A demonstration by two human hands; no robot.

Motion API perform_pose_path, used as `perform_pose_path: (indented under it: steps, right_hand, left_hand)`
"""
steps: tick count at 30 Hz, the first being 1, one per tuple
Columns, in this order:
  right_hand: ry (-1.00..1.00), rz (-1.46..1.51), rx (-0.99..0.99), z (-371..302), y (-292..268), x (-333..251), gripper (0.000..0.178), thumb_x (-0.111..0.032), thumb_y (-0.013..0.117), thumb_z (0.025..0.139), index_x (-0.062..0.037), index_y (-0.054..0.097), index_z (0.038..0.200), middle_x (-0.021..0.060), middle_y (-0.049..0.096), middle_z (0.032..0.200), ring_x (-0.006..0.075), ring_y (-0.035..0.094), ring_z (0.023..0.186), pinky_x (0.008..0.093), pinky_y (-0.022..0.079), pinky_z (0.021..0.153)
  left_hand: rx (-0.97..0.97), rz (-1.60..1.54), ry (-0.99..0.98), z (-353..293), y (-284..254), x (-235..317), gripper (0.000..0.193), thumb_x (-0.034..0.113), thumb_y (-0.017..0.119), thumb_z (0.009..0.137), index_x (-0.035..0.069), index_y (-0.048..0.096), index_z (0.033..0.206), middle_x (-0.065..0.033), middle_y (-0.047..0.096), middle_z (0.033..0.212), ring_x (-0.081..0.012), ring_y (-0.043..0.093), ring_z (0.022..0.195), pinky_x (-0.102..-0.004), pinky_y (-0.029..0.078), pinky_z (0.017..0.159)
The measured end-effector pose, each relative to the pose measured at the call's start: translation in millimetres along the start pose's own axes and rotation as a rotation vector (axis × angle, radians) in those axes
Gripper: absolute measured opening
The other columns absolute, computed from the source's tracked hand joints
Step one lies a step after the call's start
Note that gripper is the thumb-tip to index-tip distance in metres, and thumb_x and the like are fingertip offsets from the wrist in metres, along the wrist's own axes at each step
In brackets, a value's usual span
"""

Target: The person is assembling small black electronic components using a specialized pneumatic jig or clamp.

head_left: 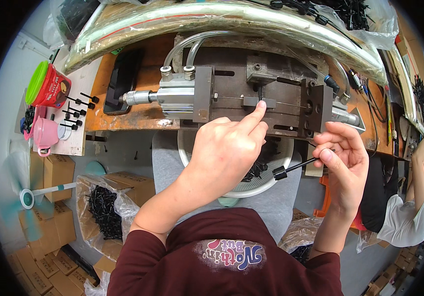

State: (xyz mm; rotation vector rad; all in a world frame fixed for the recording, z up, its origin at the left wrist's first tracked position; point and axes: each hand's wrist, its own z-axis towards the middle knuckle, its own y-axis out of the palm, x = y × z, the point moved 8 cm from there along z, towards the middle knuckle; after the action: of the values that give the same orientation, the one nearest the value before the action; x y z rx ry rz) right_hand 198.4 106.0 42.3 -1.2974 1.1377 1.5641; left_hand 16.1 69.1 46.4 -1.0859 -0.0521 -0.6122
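My left hand reaches over the metal fixture. Its index finger is stretched out, the tip on a small dark block at the fixture's middle; the other fingers curl and the thumb is hidden. A thin black piece stands just behind that fingertip. At the fixture's right end, my right hand is closed, pinching a thin black rod with a cylindrical knob that points down to the left. Under both hands, a white basket on my lap holds several black parts, partly hidden.
Air cylinders with clear hoses flank the fixture. A phone, a red tub, a pink cup and loose black parts lie left. A fan stands lower left. Another person works at the right.
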Motion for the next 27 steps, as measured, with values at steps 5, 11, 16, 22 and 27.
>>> perform_pose_path:
  steps: [5, 11, 16, 22, 27]
  right_hand:
    - [0.019, 0.085, 0.056, 4.4, -7.7, 0.6, 0.041, 0.007, 0.066, 0.083, 0.0083, 0.053, 0.121, 0.0188, 0.065, 0.104, 0.0191, 0.067, 0.084, 0.0274, 0.057, 0.069]
    - [0.054, 0.164, 0.044, 10.7, 0.9, 4.1, 0.04, 0.006, 0.065, 0.084, 0.0074, 0.053, 0.122, 0.0179, 0.065, 0.104, 0.0182, 0.067, 0.086, 0.0267, 0.057, 0.071]
    - [-0.087, 0.002, -0.094, 39.6, 28.0, -23.5, 0.042, 0.003, 0.068, 0.083, 0.0064, 0.054, 0.123, 0.0174, 0.063, 0.114, 0.0189, 0.066, 0.092, 0.0286, 0.056, 0.07]
    - [-0.832, -1.13, 0.133, 124.8, 31.1, -104.8, 0.037, -0.021, 0.076, 0.078, -0.0092, 0.067, 0.112, 0.0073, 0.069, 0.099, 0.0158, 0.062, 0.085, 0.0327, 0.051, 0.077]
    - [-0.701, -1.519, -0.021, 196.8, 52.0, -98.2, 0.055, -0.007, 0.069, 0.07, -0.0027, 0.054, 0.122, 0.0202, 0.062, 0.111, 0.0336, 0.058, 0.107, 0.0375, 0.048, 0.094]
  left_hand:
    - [-0.021, -0.03, -0.009, 0.0, -2.0, -2.6, 0.026, 0.015, 0.078, 0.071, 0.006, 0.069, 0.094, -0.0076, 0.066, 0.121, -0.021, 0.064, 0.062, -0.0307, 0.052, 0.06]
    - [0.093, -0.673, 0.038, -2.4, -27.2, 13.6, 0.04, 0.003, 0.079, 0.07, 0.001, 0.07, 0.109, -0.0125, 0.071, 0.106, -0.0218, 0.07, 0.08, -0.0316, 0.057, 0.073]
    - [0.109, -0.681, 0.008, -8.0, -47.4, 15.5, 0.032, 0.002, 0.081, 0.067, 0.004, 0.074, 0.098, -0.0129, 0.071, 0.1, -0.0211, 0.068, 0.082, -0.0287, 0.056, 0.069]
    - [0.189, -0.177, -0.015, -8.0, -27.3, 1.7, 0.028, 0.005, 0.079, 0.062, 0.002, 0.068, 0.088, -0.0121, 0.067, 0.117, -0.0264, 0.066, 0.087, -0.035, 0.053, 0.077]
    - [0.09, -0.049, -0.006, -7.9, -3.3, 3.5, 0.028, 0.006, 0.078, 0.063, 0.004, 0.067, 0.089, -0.0118, 0.066, 0.12, -0.023, 0.067, 0.079, -0.0324, 0.053, 0.07]
